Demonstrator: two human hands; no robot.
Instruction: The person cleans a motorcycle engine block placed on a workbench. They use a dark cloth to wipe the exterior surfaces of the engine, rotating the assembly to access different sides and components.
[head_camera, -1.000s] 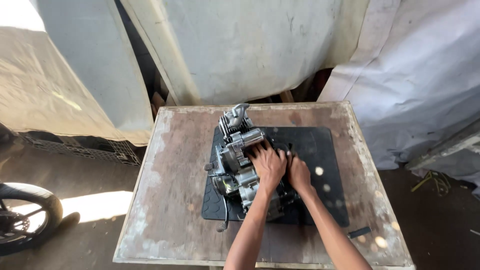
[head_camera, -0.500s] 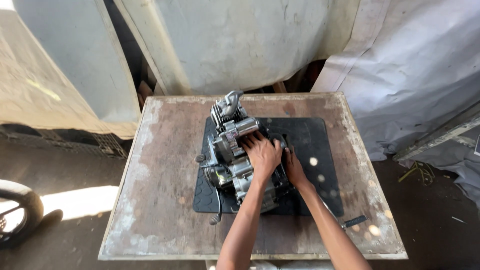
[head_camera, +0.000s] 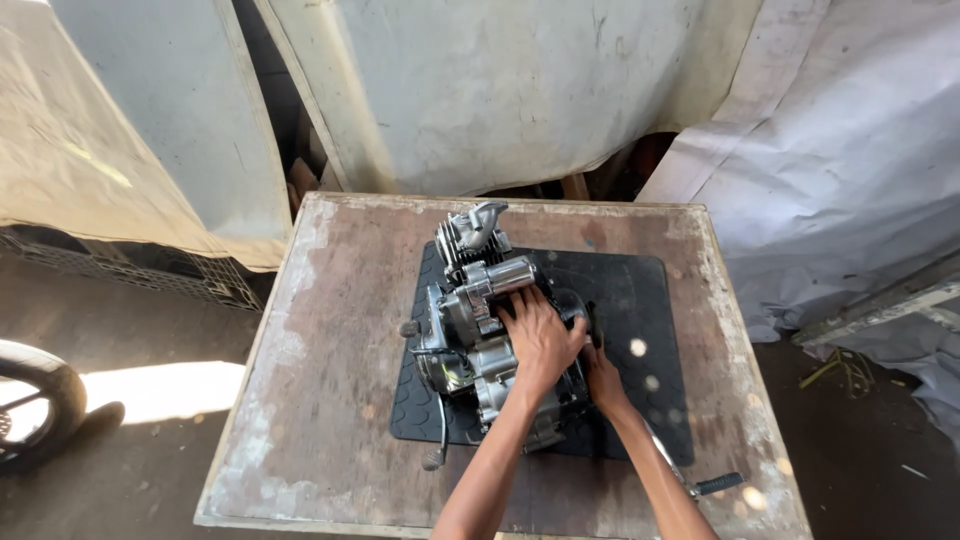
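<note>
Tyre rubber (head_camera: 30, 405) is seen at the far left edge of the frame, on the floor beside the worn wooden bench (head_camera: 330, 330). At centre frame, a small motorcycle engine (head_camera: 480, 320) lies on a black rubber mat (head_camera: 640, 300). The left hand (head_camera: 540, 335) is laid flat on the engine's casing, fingers spread, gripping nothing. Just right of it, the right hand (head_camera: 603, 378) is pressed to the engine's side; whether it grips cannot be told. The engine appears to be steadied for repositioning, which would call for firm purchase on both sides. A dark-handled tool (head_camera: 715, 485) lies at lower right.
</note>
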